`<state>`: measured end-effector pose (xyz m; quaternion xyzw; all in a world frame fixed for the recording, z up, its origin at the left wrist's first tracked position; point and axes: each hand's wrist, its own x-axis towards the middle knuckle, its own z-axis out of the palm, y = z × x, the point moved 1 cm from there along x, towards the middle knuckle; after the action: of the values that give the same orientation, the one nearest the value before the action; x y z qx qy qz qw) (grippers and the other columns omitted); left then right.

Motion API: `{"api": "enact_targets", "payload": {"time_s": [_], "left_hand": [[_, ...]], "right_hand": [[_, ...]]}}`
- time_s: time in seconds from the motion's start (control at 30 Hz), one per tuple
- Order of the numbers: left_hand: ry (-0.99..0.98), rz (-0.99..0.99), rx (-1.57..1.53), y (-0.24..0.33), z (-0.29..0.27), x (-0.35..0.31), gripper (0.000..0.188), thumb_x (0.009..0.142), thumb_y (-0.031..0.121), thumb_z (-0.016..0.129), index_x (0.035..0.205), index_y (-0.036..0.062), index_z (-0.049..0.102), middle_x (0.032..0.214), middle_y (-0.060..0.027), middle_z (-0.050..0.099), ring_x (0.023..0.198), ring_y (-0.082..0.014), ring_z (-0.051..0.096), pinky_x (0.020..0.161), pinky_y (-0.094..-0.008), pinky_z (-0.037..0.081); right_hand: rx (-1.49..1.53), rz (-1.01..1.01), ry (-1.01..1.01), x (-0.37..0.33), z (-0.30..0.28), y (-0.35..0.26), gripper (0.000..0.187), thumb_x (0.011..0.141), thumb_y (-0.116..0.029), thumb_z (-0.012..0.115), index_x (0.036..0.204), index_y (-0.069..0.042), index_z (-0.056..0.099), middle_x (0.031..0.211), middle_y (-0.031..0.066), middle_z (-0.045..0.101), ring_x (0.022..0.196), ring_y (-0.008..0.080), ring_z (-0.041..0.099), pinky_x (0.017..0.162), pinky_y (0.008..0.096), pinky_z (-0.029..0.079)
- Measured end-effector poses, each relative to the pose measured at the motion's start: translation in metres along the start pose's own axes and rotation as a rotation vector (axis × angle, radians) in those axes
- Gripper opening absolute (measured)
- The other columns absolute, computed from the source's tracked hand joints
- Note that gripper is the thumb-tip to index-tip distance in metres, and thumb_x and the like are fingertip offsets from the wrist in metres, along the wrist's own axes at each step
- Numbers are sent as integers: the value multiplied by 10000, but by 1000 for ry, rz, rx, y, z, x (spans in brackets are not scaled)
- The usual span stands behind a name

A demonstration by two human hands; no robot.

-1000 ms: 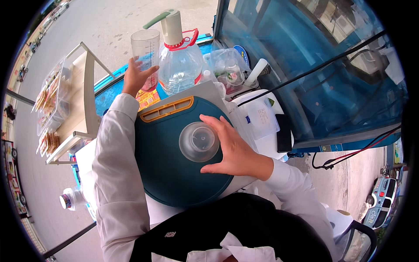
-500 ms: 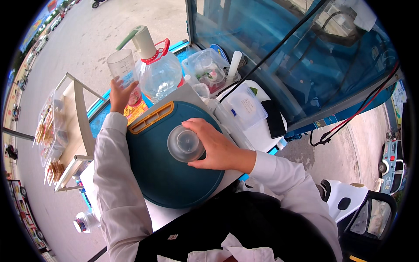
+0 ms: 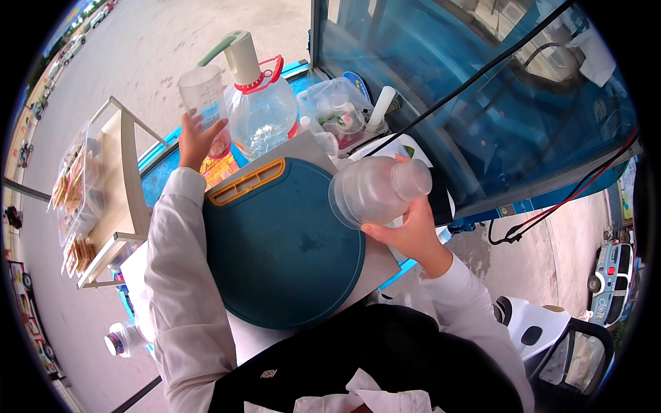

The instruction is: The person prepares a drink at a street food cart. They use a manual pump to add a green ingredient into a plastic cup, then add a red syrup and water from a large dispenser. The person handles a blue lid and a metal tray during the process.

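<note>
Shaker point(image 3: 379, 191) shift: from over middle of teal board point(image 3: 286, 255) to above right edge, tipped sideways.
Shaker look: translucent, frosted, narrow end rightward.
Right hand point(image 3: 416, 233): grasping shaker, with thumb on near side.
Left hand point(image 3: 197, 143): reached forward, wrapped round measuring cup point(image 3: 200, 86).

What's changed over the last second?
The right hand, open beside the frosted plastic container before, has taken hold of it, lifted it from the round teal cutting board, moved it right and tipped it sideways. The left hand stays at the clear measuring cup; the board and water jug look unmoved.
</note>
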<state>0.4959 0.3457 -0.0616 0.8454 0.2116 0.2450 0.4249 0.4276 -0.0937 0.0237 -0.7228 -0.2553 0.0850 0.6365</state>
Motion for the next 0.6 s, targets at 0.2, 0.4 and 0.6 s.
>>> {"api": "enact_targets", "payload": {"time_s": [0.2, 0.4, 0.6], "left_hand": [[-28, -31, 13, 7, 5, 1, 911, 707, 393, 837, 1350, -45, 363, 1338, -305, 479, 1228, -411, 507, 977, -447, 469], [-31, -67, 21, 8, 2, -1, 902, 723, 379, 833, 1363, -32, 349, 1361, -297, 458, 1247, -416, 490, 988, -466, 468], [-37, -88, 24, 14, 4, -3, 920, 715, 380, 839, 1367, -38, 342, 1357, -291, 462, 1250, -415, 487, 993, -460, 468]], "right_hand": [[-137, 57, 392, -11, -74, 80, 860, 684, -70, 816, 1365, -17, 295, 1289, 156, 466, 1199, 260, 494, 1006, 388, 422], [-537, 100, 399, -8, -73, 122, 905, 642, -170, 856, 1355, 0, 326, 1286, 193, 469, 1191, 319, 484, 1029, 403, 375], [-600, 66, 417, -13, -72, 121, 921, 667, -204, 840, 1386, 3, 303, 1308, 200, 457, 1250, 359, 418, 1063, 426, 326]]}}
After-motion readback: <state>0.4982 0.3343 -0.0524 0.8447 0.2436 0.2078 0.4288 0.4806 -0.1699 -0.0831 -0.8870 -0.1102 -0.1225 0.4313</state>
